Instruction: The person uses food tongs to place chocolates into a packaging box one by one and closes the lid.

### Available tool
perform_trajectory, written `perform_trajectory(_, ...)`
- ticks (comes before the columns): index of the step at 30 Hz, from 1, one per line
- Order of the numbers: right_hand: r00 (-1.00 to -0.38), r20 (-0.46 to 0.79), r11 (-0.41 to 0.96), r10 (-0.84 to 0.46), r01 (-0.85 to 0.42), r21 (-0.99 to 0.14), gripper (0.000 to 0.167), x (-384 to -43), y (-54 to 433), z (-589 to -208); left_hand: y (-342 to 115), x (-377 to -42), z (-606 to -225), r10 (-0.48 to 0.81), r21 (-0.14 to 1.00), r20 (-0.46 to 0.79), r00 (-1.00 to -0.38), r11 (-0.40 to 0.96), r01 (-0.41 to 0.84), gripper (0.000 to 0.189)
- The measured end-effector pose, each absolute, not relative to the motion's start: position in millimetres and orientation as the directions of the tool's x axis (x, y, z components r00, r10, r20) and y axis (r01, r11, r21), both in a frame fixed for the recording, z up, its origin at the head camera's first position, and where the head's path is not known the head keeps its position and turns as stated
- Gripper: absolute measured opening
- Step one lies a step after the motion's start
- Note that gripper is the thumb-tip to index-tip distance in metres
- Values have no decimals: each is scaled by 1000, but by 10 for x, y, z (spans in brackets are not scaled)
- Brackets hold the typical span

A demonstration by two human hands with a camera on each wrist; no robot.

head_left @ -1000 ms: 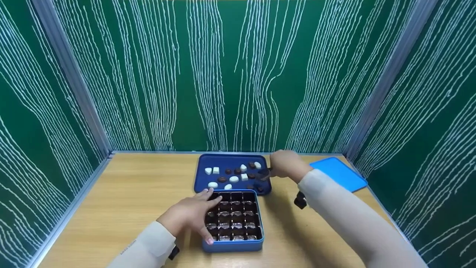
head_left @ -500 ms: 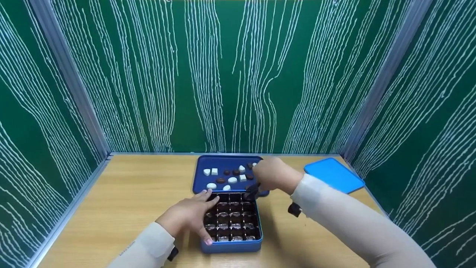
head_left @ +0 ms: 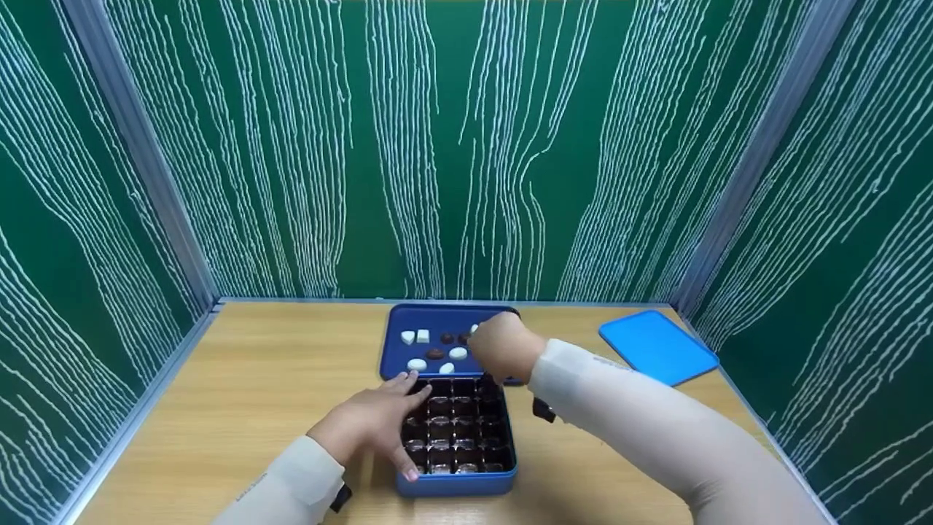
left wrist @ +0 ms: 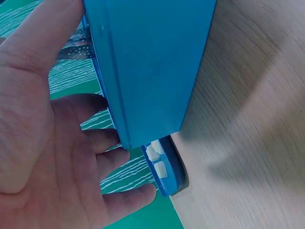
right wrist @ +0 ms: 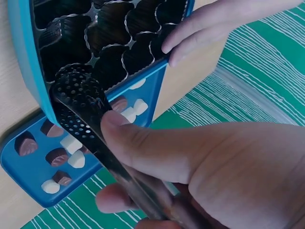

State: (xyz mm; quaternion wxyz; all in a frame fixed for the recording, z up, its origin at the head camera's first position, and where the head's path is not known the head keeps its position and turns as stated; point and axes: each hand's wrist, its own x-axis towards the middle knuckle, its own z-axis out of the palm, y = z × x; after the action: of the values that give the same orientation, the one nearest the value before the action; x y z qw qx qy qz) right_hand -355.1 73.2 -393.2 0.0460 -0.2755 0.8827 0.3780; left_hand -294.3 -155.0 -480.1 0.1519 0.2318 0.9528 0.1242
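Observation:
A blue tin box (head_left: 457,485) with a dark brown divided insert (head_left: 466,430) stands near the middle of the table. My left hand (head_left: 370,419) rests on its left rim, fingers spread; in the left wrist view the fingertips touch the blue wall (left wrist: 152,62). My right hand (head_left: 506,348) grips dark metal tongs (right wrist: 76,90) with perforated ends, which reach into the far right corner compartment. I cannot tell whether a chocolate sits between those ends. Behind the box, a dark blue tray (head_left: 452,315) carries several white and brown chocolates (head_left: 434,354), partly covered by my right hand.
A bright blue lid (head_left: 660,348) lies on the table (head_left: 262,364) at the back right. Green panels (head_left: 379,182) with white wavy lines and grey frame posts (head_left: 758,138) enclose the table at the back and sides.
My right hand has moved the tongs left and toward me, from the tray's right side to the box's far right corner. My left hand stays on the box.

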Motion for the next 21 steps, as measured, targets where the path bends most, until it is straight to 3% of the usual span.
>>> perform_trajectory(6, -850, -357, 527, -387, -522, 670, 33, -3594, 553, -4024, -1559, -2968, -4839, 476, 310, -234, -848, 863, 398, 145)
perform_trajectory(11, -855, -375, 495, -358, -514, 701, 41, -3575, 469, -4111, -1564, -2979, -4857, 474, 328, -236, -849, 861, 389, 145)
perform_trajectory(14, -855, -358, 476, -374, -509, 717, 31, -3548, 506, -4111, -1555, -2983, -4858, 475, 338, -237, -847, 858, 386, 145)
perform_trajectory(17, -853, -325, 500, -408, -506, 702, 23, -3508, 593, -4005, -1549, -2984, -4859, 476, 339, -235, -847, 857, 388, 144)
perform_trajectory(21, -852, -268, 621, -450, -514, 591, 34, -3487, 752, -3784, -1552, -2974, -4857, 469, 333, -235, -851, 862, 383, 144)
